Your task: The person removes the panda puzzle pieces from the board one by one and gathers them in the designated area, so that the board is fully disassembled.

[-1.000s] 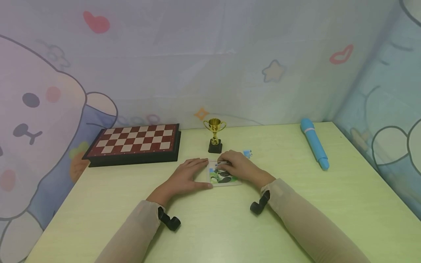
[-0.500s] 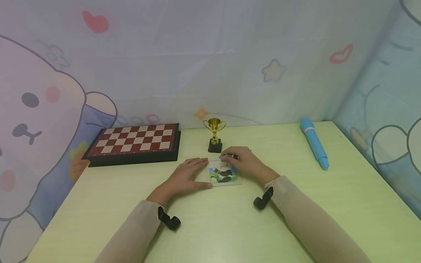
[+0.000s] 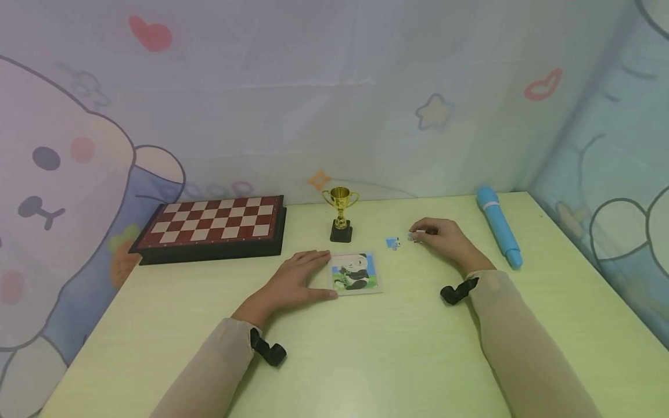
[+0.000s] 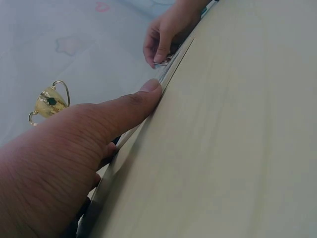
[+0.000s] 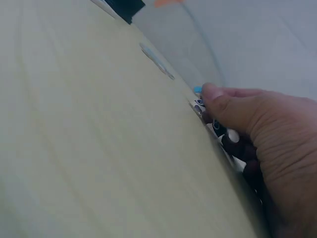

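Note:
My left hand rests on the table with thumb and fingers spread. Its tips touch the left side of a small square jigsaw puzzle, which has a pale frame and a panda picture. To the right, my right hand pinches a small jigsaw piece between thumb and fingers, low over the table. In the right wrist view the pinched piece shows blue, white and dark patches, partly covered by the thumb. A loose blue jigsaw piece lies between the puzzle and my right hand.
A gold trophy cup on a black base stands behind the puzzle. At the back left lies a red-and-white chessboard box. A blue cylindrical object lies at the back right. A printed cloth hangs behind the table.
My right hand has moved from over the puzzle's upper part to the right, beyond the loose blue piece, uncovering the panda picture. The left hand has stayed at the puzzle's left side.

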A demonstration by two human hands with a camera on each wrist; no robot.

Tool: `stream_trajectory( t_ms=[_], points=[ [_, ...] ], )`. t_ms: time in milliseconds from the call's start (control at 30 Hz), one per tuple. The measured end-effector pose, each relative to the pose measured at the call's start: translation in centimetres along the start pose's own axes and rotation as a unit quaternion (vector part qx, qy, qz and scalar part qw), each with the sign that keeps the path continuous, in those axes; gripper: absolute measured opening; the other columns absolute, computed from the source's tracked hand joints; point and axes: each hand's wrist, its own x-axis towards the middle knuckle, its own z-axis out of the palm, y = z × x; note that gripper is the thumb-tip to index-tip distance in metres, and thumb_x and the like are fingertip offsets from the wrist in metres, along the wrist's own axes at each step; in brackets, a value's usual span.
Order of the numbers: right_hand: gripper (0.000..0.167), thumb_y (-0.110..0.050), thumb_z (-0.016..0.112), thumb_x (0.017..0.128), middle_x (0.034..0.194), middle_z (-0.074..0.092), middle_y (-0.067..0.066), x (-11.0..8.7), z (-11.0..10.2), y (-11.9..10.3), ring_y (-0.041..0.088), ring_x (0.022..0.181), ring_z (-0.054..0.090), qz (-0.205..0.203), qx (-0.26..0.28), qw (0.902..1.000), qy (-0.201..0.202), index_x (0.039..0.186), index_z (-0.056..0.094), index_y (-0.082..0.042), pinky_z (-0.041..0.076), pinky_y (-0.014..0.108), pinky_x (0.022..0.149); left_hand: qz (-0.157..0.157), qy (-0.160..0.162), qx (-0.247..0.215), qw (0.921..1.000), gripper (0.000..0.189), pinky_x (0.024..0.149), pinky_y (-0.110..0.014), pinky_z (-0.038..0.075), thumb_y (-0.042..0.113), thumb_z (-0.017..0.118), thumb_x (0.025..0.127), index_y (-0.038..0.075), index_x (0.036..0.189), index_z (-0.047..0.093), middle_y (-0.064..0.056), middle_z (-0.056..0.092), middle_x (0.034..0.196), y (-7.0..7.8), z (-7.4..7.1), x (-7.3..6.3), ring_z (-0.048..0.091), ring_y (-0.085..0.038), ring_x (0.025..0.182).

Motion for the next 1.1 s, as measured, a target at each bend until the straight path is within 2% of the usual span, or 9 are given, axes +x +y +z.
stream_trajectory(
  t_ms=[167, 267, 400, 700, 933, 1100],
  points=[
    [0.029, -0.039, 0.066, 0.098, 0.119, 0.066, 0.005, 0.52, 0.47, -0.17, 0.025, 0.106, 0.059, -0.019, -0.018, 0.9992, -0.032, 0.118, 0.073, -0.018, 0.047, 0.046, 0.093, -0.001, 0.002, -0.007, 1.0, 0.099, 0.118, -0.055, 0.021, 0.083, 0.058, 0.079, 0.029, 0.158, 0.034, 0.006, 0.031, 0.163, -0.16, -0.05, -0.12, 0.023, -0.023, 0.15],
    [0.025, -0.032, 0.067, 0.099, 0.115, 0.065, 0.005, 0.59, 0.69, -0.37, 0.025, 0.099, 0.056, -0.025, -0.031, 0.9988, -0.029, 0.117, 0.074, -0.016, 0.046, 0.044, 0.088, -0.001, 0.001, -0.007, 1.0, 0.099, 0.118, -0.055, 0.021, 0.083, 0.057, 0.079, 0.03, 0.158, 0.034, 0.006, 0.031, 0.163, -0.27, 0.08, -0.17, 0.023, -0.023, 0.15],
    [0.022, -0.028, 0.068, 0.098, 0.112, 0.063, 0.004, 0.44, 0.75, -0.6, 0.023, 0.097, 0.055, -0.025, -0.04, 0.9985, -0.026, 0.115, 0.074, -0.015, 0.045, 0.043, 0.086, 0.003, 0.004, -0.012, 0.9999, 0.099, 0.118, -0.056, 0.021, 0.083, 0.058, 0.079, 0.029, 0.158, 0.035, 0.005, 0.031, 0.163, -0.33, 0.22, -0.25, 0.024, -0.024, 0.15],
    [0.022, -0.025, 0.068, 0.098, 0.109, 0.065, 0.007, 0.28, 0.73, -0.65, 0.027, 0.101, 0.056, -0.052, -0.051, 0.9969, -0.027, 0.115, 0.072, -0.012, 0.046, 0.048, 0.09, 0.004, 0.002, -0.007, 1.0, 0.098, 0.118, -0.054, 0.02, 0.083, 0.058, 0.079, 0.03, 0.159, 0.033, 0.006, 0.031, 0.163, -0.23, 0.19, -0.18, 0.023, -0.023, 0.15],
    [0.021, -0.028, 0.066, 0.1, 0.11, 0.064, 0.004, 0.32, 0.71, -0.47, 0.024, 0.101, 0.056, -0.056, -0.055, 0.9966, -0.024, 0.115, 0.072, -0.015, 0.045, 0.045, 0.088, 0.002, 0.0, -0.007, 1.0, 0.097, 0.118, -0.055, 0.02, 0.08, 0.06, 0.08, 0.029, 0.159, 0.034, 0.005, 0.031, 0.163, 0.1, -0.16, -0.17, 0.023, -0.024, 0.15],
    [0.021, -0.028, 0.065, 0.1, 0.106, 0.065, 0.005, 0.3, 0.72, -0.57, 0.023, 0.096, 0.056, -0.053, -0.038, 0.9978, -0.007, 0.114, 0.072, -0.015, 0.045, 0.043, 0.086, -0.001, -0.001, -0.006, 1.0, 0.097, 0.118, -0.054, 0.02, 0.08, 0.06, 0.08, 0.029, 0.159, 0.034, 0.005, 0.031, 0.163, 0.18, -0.2, -0.17, 0.023, -0.023, 0.15]
  ],
)
